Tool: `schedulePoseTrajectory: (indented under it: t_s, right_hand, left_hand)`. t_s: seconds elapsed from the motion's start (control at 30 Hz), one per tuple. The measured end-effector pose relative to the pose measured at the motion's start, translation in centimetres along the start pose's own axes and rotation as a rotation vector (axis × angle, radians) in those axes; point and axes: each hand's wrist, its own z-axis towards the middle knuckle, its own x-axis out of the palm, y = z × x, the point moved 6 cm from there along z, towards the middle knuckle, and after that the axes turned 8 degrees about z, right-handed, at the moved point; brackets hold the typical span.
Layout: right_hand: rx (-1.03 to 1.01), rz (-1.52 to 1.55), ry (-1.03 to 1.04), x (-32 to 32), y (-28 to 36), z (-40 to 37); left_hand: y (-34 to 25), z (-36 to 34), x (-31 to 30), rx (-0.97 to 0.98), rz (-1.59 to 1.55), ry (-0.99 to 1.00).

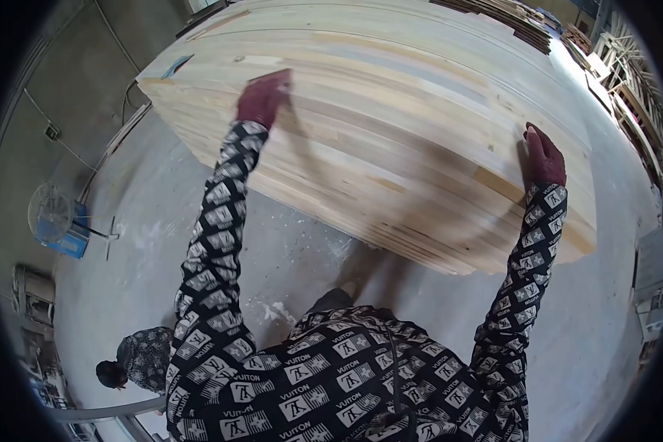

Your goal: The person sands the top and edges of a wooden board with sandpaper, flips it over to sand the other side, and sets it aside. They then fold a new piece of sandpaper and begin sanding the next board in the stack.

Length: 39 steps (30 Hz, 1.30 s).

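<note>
A big stack of pale wooden boards (420, 96) lies in front of me, its top made of long joined strips. Over the left part of it is my left hand (264, 98) in a maroon glove, bent at the wrist and smeared by motion; I cannot tell whether its fingers hold anything. My right hand (545, 156), gloved in the same maroon, rests by the stack's right end with fingers stretched along the wood. A small blue-edged piece (177, 66) lies on the top at the far left corner.
A blue machine with a round wire guard (57, 221) stands on the grey floor to the left. Behind me at lower left, a person (141, 359) bends near a metal rail (110, 412). Timber piles (626, 96) line the right side.
</note>
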Motion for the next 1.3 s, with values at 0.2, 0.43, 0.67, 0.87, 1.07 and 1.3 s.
schedulePoseTrajectory:
  t_s: [0.2,0.43,0.67,0.87,1.07,1.3]
  right_hand:
    - [0.001,0.169,0.009,-0.1,-2.0,1.0]
    - [0.076,0.249,0.015,0.6,-0.7,0.2]
    - [0.049,0.243,-0.030,0.0,-1.1,0.0]
    - [0.056,0.217,-0.037,-0.4,-1.0,0.0]
    - [0.070,0.315,-0.041,-1.0,-2.0,0.4]
    - [0.044,0.185,-0.046,-1.1,-1.9,0.1]
  left_hand:
    - [-16.1,3.4,5.7,0.294,-0.030,-0.240]
    - [-28.0,2.6,0.8,0.370,-0.458,-0.181]
    - [0.0,1.5,3.1,0.053,-0.036,0.013]
    - [1.6,3.7,5.0,-0.008,0.161,0.211]
    - [-33.4,4.2,9.9,0.109,0.452,-0.205]
    - [-22.0,4.6,7.9,0.305,-0.145,-0.293]
